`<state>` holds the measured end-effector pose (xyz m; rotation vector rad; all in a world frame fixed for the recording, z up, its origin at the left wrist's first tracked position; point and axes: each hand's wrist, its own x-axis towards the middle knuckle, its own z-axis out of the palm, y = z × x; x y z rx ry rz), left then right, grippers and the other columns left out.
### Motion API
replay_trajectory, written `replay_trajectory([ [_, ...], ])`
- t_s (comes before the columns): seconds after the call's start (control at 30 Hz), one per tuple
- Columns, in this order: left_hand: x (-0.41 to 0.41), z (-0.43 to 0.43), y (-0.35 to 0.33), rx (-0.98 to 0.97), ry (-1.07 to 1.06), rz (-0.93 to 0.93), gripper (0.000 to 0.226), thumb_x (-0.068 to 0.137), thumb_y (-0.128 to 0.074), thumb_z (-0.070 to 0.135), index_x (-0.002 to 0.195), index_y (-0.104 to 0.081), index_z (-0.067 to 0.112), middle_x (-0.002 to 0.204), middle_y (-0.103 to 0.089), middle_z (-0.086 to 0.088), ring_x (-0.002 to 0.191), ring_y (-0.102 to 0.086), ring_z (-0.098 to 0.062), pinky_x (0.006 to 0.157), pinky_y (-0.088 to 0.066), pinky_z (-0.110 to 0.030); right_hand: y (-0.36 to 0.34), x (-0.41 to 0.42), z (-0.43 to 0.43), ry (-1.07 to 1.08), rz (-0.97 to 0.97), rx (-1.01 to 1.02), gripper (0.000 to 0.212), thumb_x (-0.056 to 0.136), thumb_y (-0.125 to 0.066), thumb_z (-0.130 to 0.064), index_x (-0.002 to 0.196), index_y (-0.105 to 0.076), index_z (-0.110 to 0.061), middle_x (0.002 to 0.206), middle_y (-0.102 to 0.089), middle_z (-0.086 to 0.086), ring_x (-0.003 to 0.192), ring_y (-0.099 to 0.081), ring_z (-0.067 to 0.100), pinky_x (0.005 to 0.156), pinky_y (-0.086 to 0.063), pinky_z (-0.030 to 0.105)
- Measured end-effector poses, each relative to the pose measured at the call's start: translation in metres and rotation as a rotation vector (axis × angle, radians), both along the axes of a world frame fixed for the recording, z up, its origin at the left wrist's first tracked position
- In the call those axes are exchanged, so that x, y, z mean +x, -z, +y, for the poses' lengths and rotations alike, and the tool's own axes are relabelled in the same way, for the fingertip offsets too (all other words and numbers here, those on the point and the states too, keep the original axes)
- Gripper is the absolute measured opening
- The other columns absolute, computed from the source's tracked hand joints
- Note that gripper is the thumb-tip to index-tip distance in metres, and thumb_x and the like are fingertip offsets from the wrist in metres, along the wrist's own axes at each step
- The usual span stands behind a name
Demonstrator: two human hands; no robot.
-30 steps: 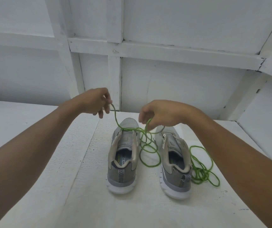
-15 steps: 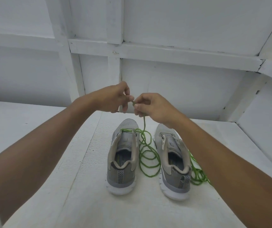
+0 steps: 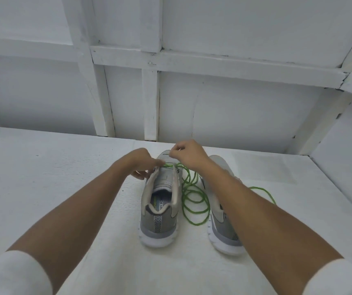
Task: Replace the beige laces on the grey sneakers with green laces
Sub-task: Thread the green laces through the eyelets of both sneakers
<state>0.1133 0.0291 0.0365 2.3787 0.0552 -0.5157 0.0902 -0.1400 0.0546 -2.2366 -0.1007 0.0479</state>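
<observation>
Two grey sneakers stand side by side on a white surface, heels toward me. The left sneaker [image 3: 160,207] has a green lace [image 3: 194,201] running across its front eyelets, and the lace's loose coils lie between the shoes. My left hand [image 3: 142,165] rests against the left side of this shoe's throat, fingers on the eyelet edge. My right hand [image 3: 186,155] hovers over the toe area, pinching the green lace. The right sneaker [image 3: 224,226] is mostly hidden by my right forearm. A second green lace [image 3: 264,192] peeks out to its right.
The white surface [image 3: 54,177] stretches wide to the left and toward me. A white panelled wall [image 3: 234,107] rises just behind the shoes, and an angled white wall [image 3: 345,150] closes the right side.
Both hands have come down from above the shoes to the front of the left sneaker. The lace, held up taut before, now lies low across the eyelets.
</observation>
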Motion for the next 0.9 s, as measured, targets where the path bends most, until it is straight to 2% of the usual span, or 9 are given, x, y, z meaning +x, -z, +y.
replay_trajectory([
  [0.1,-0.001,-0.003,0.001,-0.060,-0.056,0.019,0.031,0.087,-0.068,0.034,0.091,-0.065,0.003,0.081,-0.065,-0.005,0.062,-0.061,-0.015,0.053,-0.053,-0.023,0.012,0.004,0.010,0.032,0.032,-0.004,0.011,0.082,-0.061,-0.014,0.077,-0.071,-0.013,0.080,-0.066,-0.005,0.076,-0.056,0.012,0.062,-0.043,0.022],
  [0.2,-0.001,-0.001,0.003,-0.116,-0.092,0.011,0.020,0.088,-0.065,0.021,0.088,-0.065,0.000,0.074,-0.062,-0.007,0.059,-0.057,-0.016,0.054,-0.054,-0.023,0.023,0.008,0.015,0.058,0.068,-0.007,0.013,0.080,-0.060,-0.011,0.080,-0.073,-0.007,0.079,-0.065,-0.001,0.077,-0.055,0.014,0.066,-0.045,0.025],
  [0.3,0.001,0.003,0.008,-0.178,-0.140,0.034,0.015,0.087,-0.066,0.016,0.084,-0.064,0.001,0.071,-0.060,-0.008,0.062,-0.056,-0.018,0.060,-0.054,-0.026,0.030,0.010,0.017,0.058,0.102,-0.013,0.012,0.081,-0.061,-0.012,0.078,-0.073,-0.012,0.079,-0.065,-0.002,0.081,-0.056,0.015,0.067,-0.043,0.024],
  [0.57,0.000,0.007,0.011,-0.290,-0.209,0.097,0.012,0.088,-0.064,0.006,0.076,-0.061,0.005,0.066,-0.059,-0.007,0.058,-0.055,-0.016,0.058,-0.052,-0.026,0.040,0.013,0.023,0.092,0.136,-0.030,0.007,0.077,-0.067,-0.011,0.076,-0.074,-0.015,0.089,-0.071,0.004,0.088,-0.061,0.019,0.071,-0.043,0.023],
  [0.73,0.000,0.006,0.011,-0.299,-0.211,0.103,0.004,0.089,-0.062,0.004,0.086,-0.063,0.003,0.068,-0.057,-0.008,0.061,-0.052,-0.016,0.058,-0.051,-0.026,0.044,0.014,0.024,0.101,0.138,-0.039,0.008,0.077,-0.069,-0.011,0.081,-0.076,-0.008,0.093,-0.072,0.006,0.090,-0.062,0.020,0.075,-0.048,0.026],
  [0.9,0.001,0.006,0.012,-0.312,-0.216,0.108,0.006,0.089,-0.061,0.003,0.093,-0.066,0.002,0.070,-0.058,-0.007,0.062,-0.053,-0.016,0.058,-0.051,-0.027,0.046,0.014,0.025,0.108,0.134,-0.046,0.008,0.078,-0.070,-0.011,0.083,-0.076,-0.008,0.094,-0.072,0.006,0.091,-0.063,0.020,0.075,-0.049,0.026],
])
